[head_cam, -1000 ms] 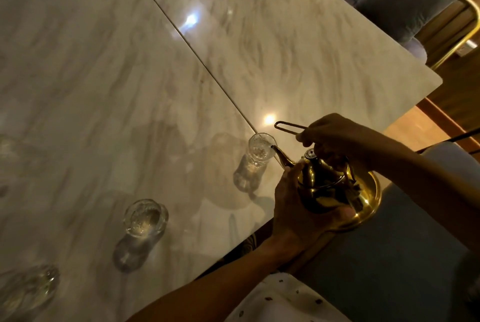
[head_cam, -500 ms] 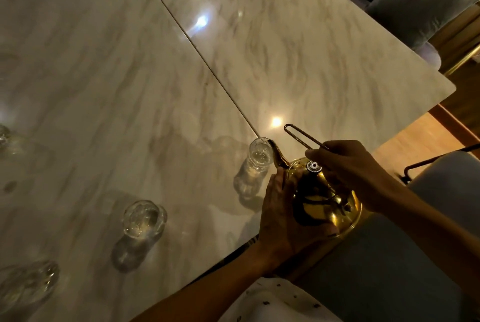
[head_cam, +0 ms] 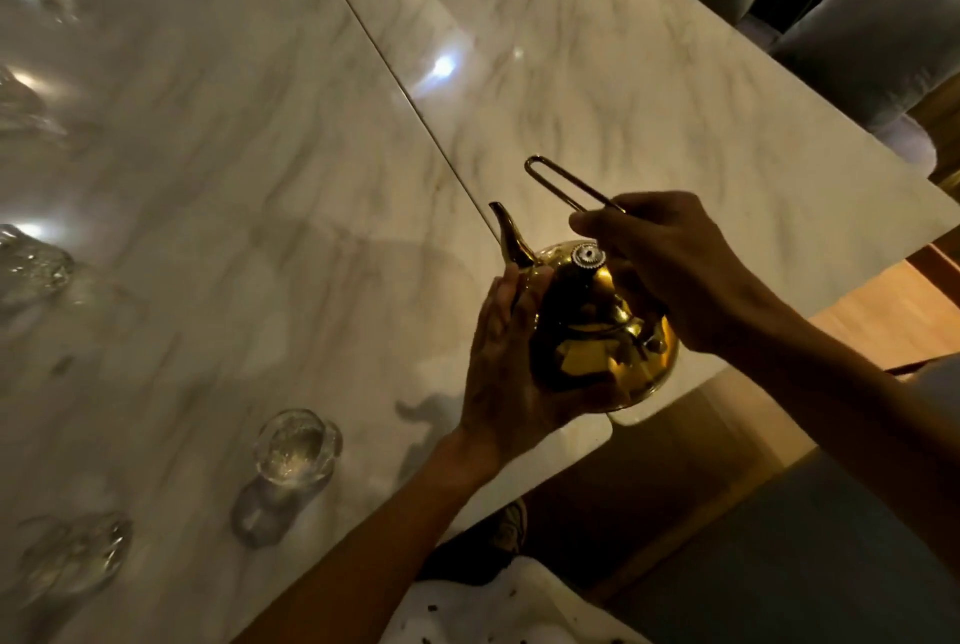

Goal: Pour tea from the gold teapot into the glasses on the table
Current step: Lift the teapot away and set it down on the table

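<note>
The gold teapot (head_cam: 597,336) is held above the near corner of the marble table (head_cam: 675,113), lid knob on top and spout pointing up and to the left. My left hand (head_cam: 498,373) cups its left side and underside. My right hand (head_cam: 670,258) pinches its thin wire handle, which sticks out up and to the left. A clear glass (head_cam: 296,446) stands near the front edge, well left of and below the spout. Another glass (head_cam: 72,555) stands further left, and a third glass (head_cam: 31,264) is at the left border. No liquid is running from the spout.
More glasses glint, blurred, at the far left edge (head_cam: 21,113). A seam (head_cam: 395,87) runs diagonally across the table. Grey cushioned chairs (head_cam: 872,19) stand past the far edge. A grey seat (head_cam: 779,539) and wooden floor (head_cam: 883,310) lie on the right.
The teapot has tipped back from the glass it was leaning over, and its spout now points up. The view has shifted, and that glass no longer shows at the spout.
</note>
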A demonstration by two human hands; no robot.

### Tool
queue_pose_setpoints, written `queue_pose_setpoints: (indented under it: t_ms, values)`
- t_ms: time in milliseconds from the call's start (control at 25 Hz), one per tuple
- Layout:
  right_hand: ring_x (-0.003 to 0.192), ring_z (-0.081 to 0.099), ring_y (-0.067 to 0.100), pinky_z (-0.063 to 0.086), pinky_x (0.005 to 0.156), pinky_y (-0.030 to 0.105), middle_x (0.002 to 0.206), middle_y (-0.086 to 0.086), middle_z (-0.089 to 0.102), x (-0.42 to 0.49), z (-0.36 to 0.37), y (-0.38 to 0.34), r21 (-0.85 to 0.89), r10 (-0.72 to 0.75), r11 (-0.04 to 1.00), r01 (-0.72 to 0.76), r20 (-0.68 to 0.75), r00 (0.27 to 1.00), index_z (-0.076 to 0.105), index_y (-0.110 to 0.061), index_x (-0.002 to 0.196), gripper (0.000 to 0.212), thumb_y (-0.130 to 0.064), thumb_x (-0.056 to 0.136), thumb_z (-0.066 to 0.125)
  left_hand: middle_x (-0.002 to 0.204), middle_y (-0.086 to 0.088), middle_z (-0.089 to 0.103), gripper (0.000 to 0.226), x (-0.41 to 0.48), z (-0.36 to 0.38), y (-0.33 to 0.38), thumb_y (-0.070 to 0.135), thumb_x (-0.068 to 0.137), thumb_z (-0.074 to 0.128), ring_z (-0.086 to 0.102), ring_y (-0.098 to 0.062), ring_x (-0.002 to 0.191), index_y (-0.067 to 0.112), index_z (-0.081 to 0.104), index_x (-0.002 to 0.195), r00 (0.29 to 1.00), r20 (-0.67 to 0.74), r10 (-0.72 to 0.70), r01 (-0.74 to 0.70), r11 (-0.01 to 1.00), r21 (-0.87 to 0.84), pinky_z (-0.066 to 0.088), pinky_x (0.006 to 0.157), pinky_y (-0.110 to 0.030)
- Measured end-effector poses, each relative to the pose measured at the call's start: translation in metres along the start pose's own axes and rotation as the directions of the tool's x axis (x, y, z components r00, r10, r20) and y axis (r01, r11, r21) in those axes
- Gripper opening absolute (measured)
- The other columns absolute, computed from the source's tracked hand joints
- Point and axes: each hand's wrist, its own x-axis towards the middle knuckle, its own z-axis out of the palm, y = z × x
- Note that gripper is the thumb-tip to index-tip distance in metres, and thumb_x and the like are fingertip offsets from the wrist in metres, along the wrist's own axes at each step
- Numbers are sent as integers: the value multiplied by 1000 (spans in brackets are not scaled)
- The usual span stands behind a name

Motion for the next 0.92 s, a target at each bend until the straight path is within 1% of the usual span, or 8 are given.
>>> queue_pose_setpoints:
  t_ms: [120,200,320,480,560,720,840,920]
  values:
    - [30,29,8,24,33,17,42,-1,35,26,14,-23,27,-51,998,51,16,999,57,-5,62,26,-19,82,66,155,7,26,107,27,-26,-11,70,67,67,18,-18,149,17,23,148,1000,-29,1,-1,1000,12,32,114,-61]
    - [30,29,7,25,31,17,45,1,34,47,29,-33,28,-95,995,94,29,995,59,0,67,24,-18,82,66,155,7,25,106,44,-44,-26,80,68,58,16,-15,148,22,21,149,999,-24,-42,43,999,19,31,116,-60]
    - [27,29,5,24,30,15,40,-3,35,79,56,-38,21,-114,993,114,38,993,59,1,68,23,-16,81,67,159,-9,29,104,65,-66,-55,82,68,57,19,-29,150,28,18,148,994,-8,-112,112,992,55,32,114,-61]
    - [25,33,1,26,30,13,29,-10,40,118,85,-23,-21,-119,992,121,57,991,57,0,61,22,-9,79,67,161,-7,24,106,76,-82,-100,70,67,70,17,-20,148,35,13,149,991,31,-131,125,983,135,36,114,-56]
    - [26,35,0,27,31,11,27,-11,40,136,99,-10,-39,-121,992,124,61,991,51,-8,52,30,-5,78,66,161,-13,24,109,80,-85,-123,63,67,78,20,-28,150,35,11,148,981,70,-181,165,968,190,36,113,-56]
    - [29,39,-3,30,34,9,30,-12,42,165,117,16,-69,-120,990,125,75,990,47,-11,50,31,-3,76,62,161,-19,22,104,80,-81,-156,66,69,71,21,-34,149,33,13,148,972,83,-220,202,962,183,39,110,-59]
    - [34,41,-4,34,38,10,42,-9,43,179,125,32,-85,-132,987,138,75,988,47,-14,50,31,-5,76,63,161,-21,20,104,78,-75,-171,69,69,67,23,-38,148,31,14,150,967,67,-248,231,955,188,42,106,-61]
    - [37,43,-3,36,41,12,43,-10,44,187,129,41,-104,-138,984,145,69,988,48,-16,49,33,-8,76,64,161,-21,20,105,77,-71,-180,69,70,66,24,-39,147,28,14,152,960,78,-269,249,947,203,42,106,-61]
